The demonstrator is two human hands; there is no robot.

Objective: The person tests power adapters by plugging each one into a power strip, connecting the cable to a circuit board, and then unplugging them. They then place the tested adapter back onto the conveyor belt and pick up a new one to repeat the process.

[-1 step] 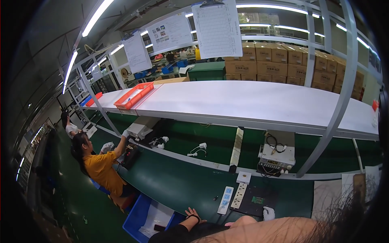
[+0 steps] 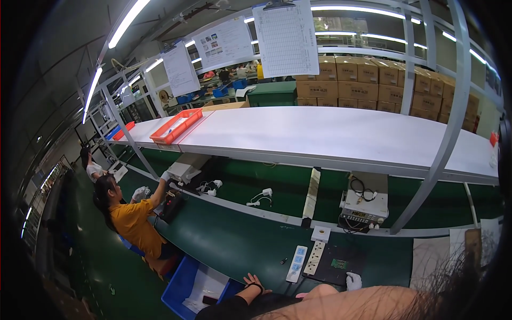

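My left hand (image 2: 255, 283) is bare, with a dark band at the wrist. It lies on the near edge of the green worktable (image 2: 234, 234), fingers spread and nothing in them. A white glove covers my right hand (image 2: 353, 281), which rests at the near right edge of a black mat (image 2: 325, 271). Its fingers look curled; whatever they may hold is hidden. Just beyond that hand, a small green circuit board (image 2: 339, 263) lies flat on the mat, apart from the glove. Two power strips (image 2: 296, 264) run side by side left of the board.
A small dark piece (image 2: 284, 261) lies left of the strips. Farther back stand a bench instrument (image 2: 365, 205) and white adapters (image 2: 261, 196). A white shelf (image 2: 320, 128) spans above, bearing an orange tray (image 2: 176, 126). At left, a co-worker (image 2: 136, 221) sits near a blue bin (image 2: 178, 282).
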